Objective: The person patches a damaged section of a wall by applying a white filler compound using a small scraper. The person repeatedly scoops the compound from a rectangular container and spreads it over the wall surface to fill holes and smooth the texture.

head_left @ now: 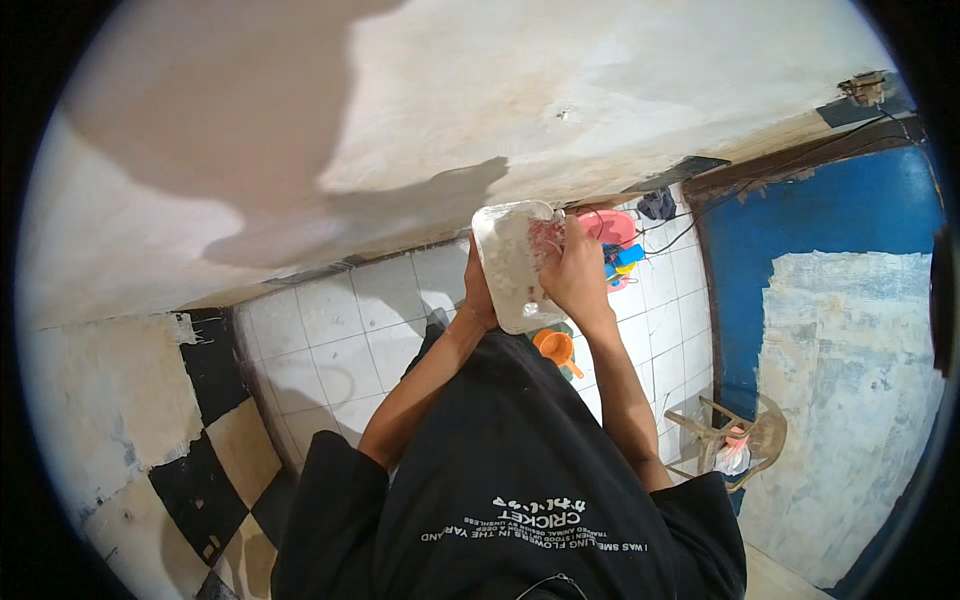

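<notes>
A pale rectangular plastic tub point(508, 300) is held up in front of my body, beside the wall. My left hand point(479, 285) grips its left side, the fingers partly hidden behind it. Closed at the tub's right side, my right hand point(577, 268) holds a clear plastic bag point(546, 238) with red markings over the tub's opening. The fingertips are partly hidden by the hand. Whitish matter lies inside the tub, too blurred to name.
A pale wall point(420, 110) rises ahead. Below on the white tiles are an orange dipper point(555, 346), a pink basin point(612, 228) with blue and yellow things, and a dark cloth point(657, 205). A plastic chair point(770, 430) stands at right near a blue-and-white surface point(830, 220).
</notes>
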The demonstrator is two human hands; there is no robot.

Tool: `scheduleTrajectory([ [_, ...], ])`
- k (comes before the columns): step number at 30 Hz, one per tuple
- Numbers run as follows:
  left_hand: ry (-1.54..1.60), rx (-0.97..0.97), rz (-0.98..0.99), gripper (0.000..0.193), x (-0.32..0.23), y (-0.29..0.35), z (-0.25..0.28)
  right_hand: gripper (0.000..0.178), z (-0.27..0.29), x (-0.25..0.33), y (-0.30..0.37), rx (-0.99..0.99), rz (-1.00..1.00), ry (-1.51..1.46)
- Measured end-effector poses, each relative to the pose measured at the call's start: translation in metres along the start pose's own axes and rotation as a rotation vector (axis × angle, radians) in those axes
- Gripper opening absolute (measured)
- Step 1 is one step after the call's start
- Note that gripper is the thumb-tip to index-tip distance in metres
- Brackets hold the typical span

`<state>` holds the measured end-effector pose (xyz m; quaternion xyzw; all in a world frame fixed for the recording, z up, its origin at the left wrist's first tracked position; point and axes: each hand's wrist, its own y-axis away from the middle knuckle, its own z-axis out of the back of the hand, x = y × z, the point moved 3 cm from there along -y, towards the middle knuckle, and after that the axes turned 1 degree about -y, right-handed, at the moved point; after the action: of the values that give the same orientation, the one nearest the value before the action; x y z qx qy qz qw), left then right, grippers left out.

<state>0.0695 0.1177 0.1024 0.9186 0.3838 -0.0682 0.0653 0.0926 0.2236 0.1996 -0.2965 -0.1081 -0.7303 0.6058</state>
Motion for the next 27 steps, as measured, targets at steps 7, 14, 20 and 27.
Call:
scheduleTrajectory([
  [7, -0.056, -0.035, -0.002, 0.082, -0.002, 0.001, 0.01, 0.016, -0.011, 0.008, 0.003, 0.058, -0.115, -0.108],
  [14, -0.017, 0.043, -0.019, 0.083, -0.008, -0.002, 0.014, 0.014, 0.0, 0.035, 0.004, 0.048, -0.087, -0.178],
  [20, -0.04, -0.033, -0.053, 0.077, -0.01, 0.0, 0.001, 0.014, 0.025, 0.039, 0.004, 0.023, -0.081, -0.171],
  [27, -0.085, -0.05, -0.043, 0.073, -0.014, 0.003, -0.001, 0.013, 0.024, 0.002, 0.012, -0.077, -0.157, -0.354],
])
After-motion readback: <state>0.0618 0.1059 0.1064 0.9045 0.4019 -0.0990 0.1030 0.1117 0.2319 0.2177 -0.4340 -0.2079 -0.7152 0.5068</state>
